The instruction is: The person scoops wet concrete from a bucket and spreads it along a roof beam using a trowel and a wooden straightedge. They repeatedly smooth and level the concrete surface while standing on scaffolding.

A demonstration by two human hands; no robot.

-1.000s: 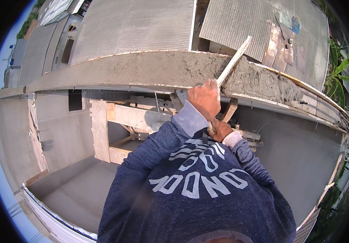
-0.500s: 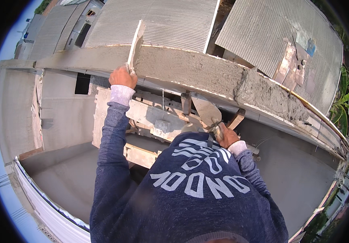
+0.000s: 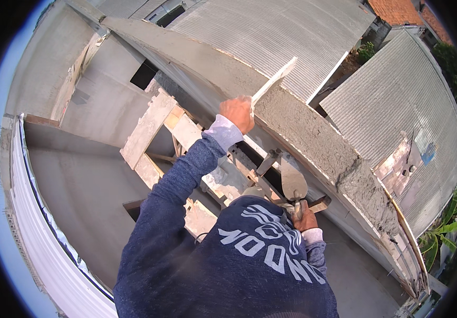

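Observation:
My left hand (image 3: 237,114) is closed around the lower end of a pale, flat straightedge (image 3: 276,79), which lies across the top of a wall (image 3: 313,130) coated in grey mortar. To the left of the straightedge the mortar looks smooth; to its right it is rough, with a dark crack farther along. Lower down, close to my body, my right hand (image 3: 305,216) grips the handle of a trowel (image 3: 293,177). The trowel's grey blade points up toward the wall and is apart from the mortar. Its handle is partly covered by my fingers.
Mortar-stained scaffold boards (image 3: 146,132) stand below the wall. Beyond it are corrugated roofs (image 3: 271,37), one with a pale patch and a blue item. White corrugated sheeting (image 3: 32,212) edges the far left. Green leaves (image 3: 448,228) show at right.
The view has turned, so the wall now slants down to the right. My left hand has slid the straightedge rightward along the wall top. My right hand still holds the trowel low.

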